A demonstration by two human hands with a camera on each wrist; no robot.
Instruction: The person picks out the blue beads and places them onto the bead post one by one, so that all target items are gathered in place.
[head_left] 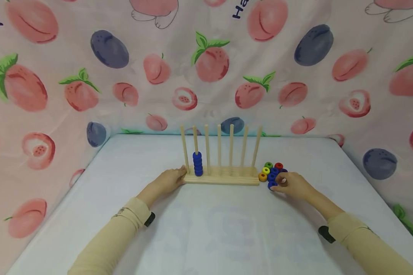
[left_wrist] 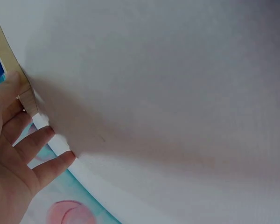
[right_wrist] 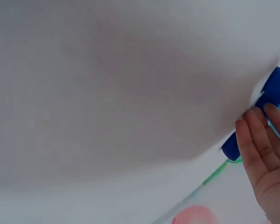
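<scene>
A wooden peg stand (head_left: 220, 178) with several upright pegs stands on the white table. Several blue beads (head_left: 197, 164) are stacked on its second peg from the left. My left hand (head_left: 168, 180) grips the left end of the base, its thumb on the front edge in the left wrist view. At the stand's right end, my right hand (head_left: 294, 185) reaches into a cluster of loose beads. Its fingertips touch blue beads (right_wrist: 276, 86), fingers fairly straight in the right wrist view. A blue bead (head_left: 272, 185) lies by the thumb; no firm grip shows.
Beside the blue ones lie an orange bead (head_left: 262, 177), a yellow bead (head_left: 266, 170), a green bead (head_left: 269, 165) and a red bead (head_left: 278, 165). A fruit-print cloth (head_left: 206, 95) hangs behind the white tabletop (head_left: 220, 229) and along its sides.
</scene>
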